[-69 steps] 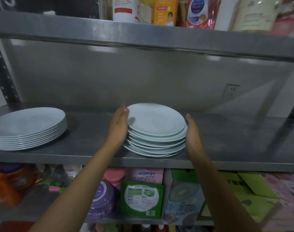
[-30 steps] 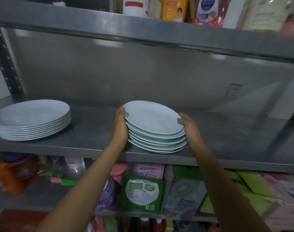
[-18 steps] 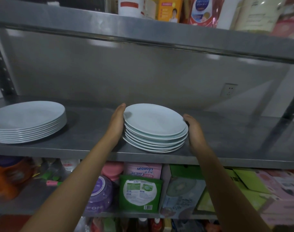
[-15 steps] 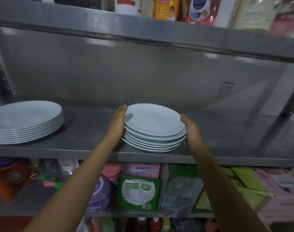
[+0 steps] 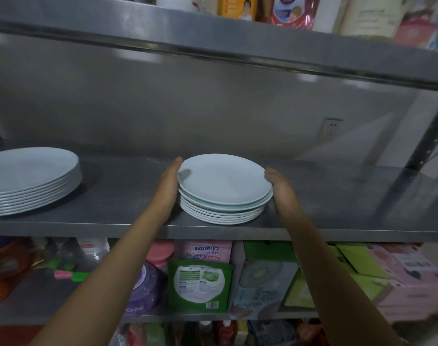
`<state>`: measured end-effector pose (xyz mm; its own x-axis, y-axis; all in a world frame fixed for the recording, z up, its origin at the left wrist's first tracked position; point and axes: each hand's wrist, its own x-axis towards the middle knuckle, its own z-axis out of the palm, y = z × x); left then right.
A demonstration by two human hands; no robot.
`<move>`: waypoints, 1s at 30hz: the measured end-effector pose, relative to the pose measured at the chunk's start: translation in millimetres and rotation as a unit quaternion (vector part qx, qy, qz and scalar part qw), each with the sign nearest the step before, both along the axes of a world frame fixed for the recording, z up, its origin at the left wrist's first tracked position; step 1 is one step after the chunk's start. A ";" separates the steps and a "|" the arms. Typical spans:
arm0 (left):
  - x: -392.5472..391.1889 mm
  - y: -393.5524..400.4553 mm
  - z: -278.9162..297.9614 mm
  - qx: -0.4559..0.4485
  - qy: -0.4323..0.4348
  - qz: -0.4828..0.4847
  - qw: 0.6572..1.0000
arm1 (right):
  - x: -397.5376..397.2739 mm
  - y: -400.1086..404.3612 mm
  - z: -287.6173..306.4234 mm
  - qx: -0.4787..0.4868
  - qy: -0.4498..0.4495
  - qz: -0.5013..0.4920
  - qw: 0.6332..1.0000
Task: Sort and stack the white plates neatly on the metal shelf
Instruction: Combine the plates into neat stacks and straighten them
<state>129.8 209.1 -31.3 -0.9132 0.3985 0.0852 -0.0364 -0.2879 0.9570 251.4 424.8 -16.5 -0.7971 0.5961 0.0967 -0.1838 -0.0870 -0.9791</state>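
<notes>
A small stack of plates (image 5: 222, 193) sits near the front edge of the middle shelf (image 5: 337, 211), about midway along it. The top plates lie slightly askew over the lower ones, jutting a little to the right. The left hand (image 5: 167, 188) stands on edge against the stack's left side, fingers straight and together, pointing toward the back wall, palm pressed to the rims. The right hand (image 5: 282, 189) mirrors it on the right side, fingers extended along the rims with the tips slightly bent at the top plate's edge; neither hand curls round a plate. Both bare forearms reach up from below, crossing the shelf's front lip. Well apart to the left rests a stack of larger plates (image 5: 30, 178). A wall socket (image 5: 329, 128) shows on the back wall, packages (image 5: 200, 283) crowd the lower shelf, and bottles (image 5: 291, 11) stand above.
</notes>
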 end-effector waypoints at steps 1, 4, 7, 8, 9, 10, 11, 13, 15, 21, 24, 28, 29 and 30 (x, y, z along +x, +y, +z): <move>-0.3 -0.3 1.1 0.001 -0.002 -0.007 1.000 | 0.0 2.2 1.1 -0.005 0.006 0.009 1.000; 3.6 1.3 6.0 0.002 -0.007 -0.009 1.000 | 1.6 0.8 5.5 -0.018 0.003 0.000 1.000; -0.5 4.6 1.2 0.026 -0.009 0.017 0.999 | -3.7 -2.6 0.5 -0.014 -0.006 -0.013 1.000; -8.3 6.6 -6.7 0.022 -0.006 0.023 0.999 | -5.4 -4.3 -1.9 -0.015 -0.008 -0.013 1.000; -10.5 7.0 -10.4 0.015 0.002 0.035 0.999 | -6.8 -5.9 -3.8 -0.018 -0.013 -0.014 1.000; -8.8 5.6 -9.8 -0.005 0.011 0.047 0.999 | -7.4 -8.2 -4.4 -0.017 -0.017 -0.018 1.000; -2.3 3.4 -5.4 -0.022 0.026 0.061 0.998 | -7.0 -10.9 -4.2 -0.013 -0.021 -0.023 0.999; 14.1 -1.7 5.8 -0.064 0.064 0.085 0.992 | -7.8 -10.8 -6.7 -0.002 -0.024 -0.022 0.999; 24.7 -4.9 11.6 -0.081 0.080 0.091 0.989 | -10.1 -6.7 -10.4 0.006 -0.032 -0.017 0.999; 7.0 -5.9 19.8 -0.060 0.054 0.096 0.992 | -2.4 -6.6 3.0 0.011 -0.033 -0.041 0.999; 1.7 -1.2 16.8 -0.067 0.017 0.064 0.996 | -6.1 -9.6 5.8 0.022 -0.034 -0.045 0.998; 9.2 3.5 9.1 -0.056 0.031 0.093 0.994 | -10.7 -11.4 -3.5 0.029 -0.051 -0.048 0.997; 10.6 4.2 7.2 -0.043 0.028 0.100 0.994 | -10.8 -10.2 -6.0 0.029 -0.052 -0.051 0.997; 9.2 4.9 4.7 -0.038 0.026 0.103 0.994 | -10.2 -9.7 -7.1 0.030 -0.054 -0.053 0.997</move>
<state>139.0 214.0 -26.6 -0.9713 0.2106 0.1109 0.0656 -0.2109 0.9753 241.3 415.2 -23.6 -0.7380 0.6729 0.0516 -0.0814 -0.0129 -0.9966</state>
